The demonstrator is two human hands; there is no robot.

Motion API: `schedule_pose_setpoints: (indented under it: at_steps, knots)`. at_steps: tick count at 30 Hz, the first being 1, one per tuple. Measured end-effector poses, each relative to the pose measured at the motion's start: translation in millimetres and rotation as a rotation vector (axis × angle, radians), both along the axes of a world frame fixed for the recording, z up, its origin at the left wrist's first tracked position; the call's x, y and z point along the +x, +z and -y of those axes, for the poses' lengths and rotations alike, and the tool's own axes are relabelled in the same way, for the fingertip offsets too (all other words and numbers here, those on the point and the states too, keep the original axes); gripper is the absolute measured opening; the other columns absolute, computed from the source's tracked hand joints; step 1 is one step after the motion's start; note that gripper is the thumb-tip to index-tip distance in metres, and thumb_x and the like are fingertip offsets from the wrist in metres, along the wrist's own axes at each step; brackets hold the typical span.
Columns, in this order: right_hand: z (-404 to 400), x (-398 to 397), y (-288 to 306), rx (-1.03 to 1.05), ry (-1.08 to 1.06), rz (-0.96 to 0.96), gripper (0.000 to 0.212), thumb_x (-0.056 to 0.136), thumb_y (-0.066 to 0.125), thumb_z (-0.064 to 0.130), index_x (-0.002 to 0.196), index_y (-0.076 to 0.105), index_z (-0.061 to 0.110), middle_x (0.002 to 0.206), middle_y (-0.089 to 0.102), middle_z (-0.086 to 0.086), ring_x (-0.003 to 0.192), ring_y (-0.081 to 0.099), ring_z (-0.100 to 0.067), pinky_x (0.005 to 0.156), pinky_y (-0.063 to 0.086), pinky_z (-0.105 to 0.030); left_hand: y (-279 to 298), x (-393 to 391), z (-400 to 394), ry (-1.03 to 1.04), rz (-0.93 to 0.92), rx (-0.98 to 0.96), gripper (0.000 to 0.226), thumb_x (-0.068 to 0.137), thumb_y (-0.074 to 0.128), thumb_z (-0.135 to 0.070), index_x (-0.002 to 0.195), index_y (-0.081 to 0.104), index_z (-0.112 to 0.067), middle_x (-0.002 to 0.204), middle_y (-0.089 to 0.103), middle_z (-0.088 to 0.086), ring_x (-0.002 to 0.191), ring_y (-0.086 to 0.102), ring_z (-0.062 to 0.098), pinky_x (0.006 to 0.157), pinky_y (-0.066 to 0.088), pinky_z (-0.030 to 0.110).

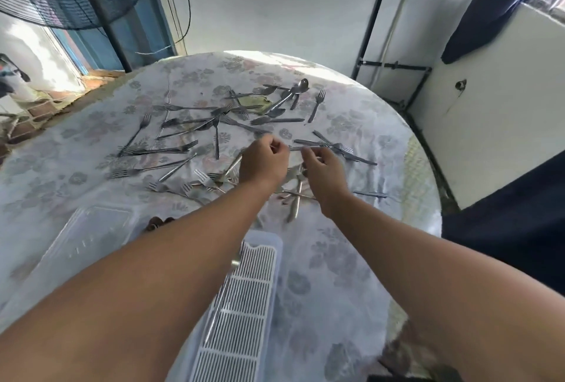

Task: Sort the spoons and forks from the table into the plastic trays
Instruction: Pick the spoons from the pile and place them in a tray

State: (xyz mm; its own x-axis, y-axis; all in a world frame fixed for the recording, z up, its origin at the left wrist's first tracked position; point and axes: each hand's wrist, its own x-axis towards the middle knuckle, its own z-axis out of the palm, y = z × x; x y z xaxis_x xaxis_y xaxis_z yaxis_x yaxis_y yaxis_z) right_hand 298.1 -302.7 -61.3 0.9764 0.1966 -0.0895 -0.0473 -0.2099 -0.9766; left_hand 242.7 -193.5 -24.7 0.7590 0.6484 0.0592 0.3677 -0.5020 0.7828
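On the flowered table (351,259), going left to right: a clear tray (82,238) lies near the edge, a slatted tray (244,296) sits beside it, forks and spoons (214,125) are scattered beyond. The left hand (264,161) is curled, seemingly pinching a thin handle; the right hand (324,164) curls onto a fork (330,147). Picking-up stage; next, carry each piece back to its tray

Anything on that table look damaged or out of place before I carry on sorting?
Yes: the floral tablecloth has a torn patch under the far cutlery pile, showing a yellowish surface. A small brown object lies beside the clear tray.
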Motion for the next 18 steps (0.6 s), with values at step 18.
schedule_pose_setpoints:
  at_steps: [18]
  knots:
    - [15.8, 134.2, -15.5, -0.091, 0.073, 0.015, 0.023, 0.092, 0.065, 0.049, 0.099, 0.069, 0.028, 0.089, 0.075, 0.003, 0.085, 0.072, -0.02, 0.076, 0.058, -0.041, -17.2, 119.2, 4.9, 0.01, -0.061, 0.043, 0.013, 0.096, 0.057, -0.032, 0.09, 0.065, -0.023, 0.077, 0.064, -0.009, 0.069, 0.056, 0.009, 0.055, 0.038, 0.025]
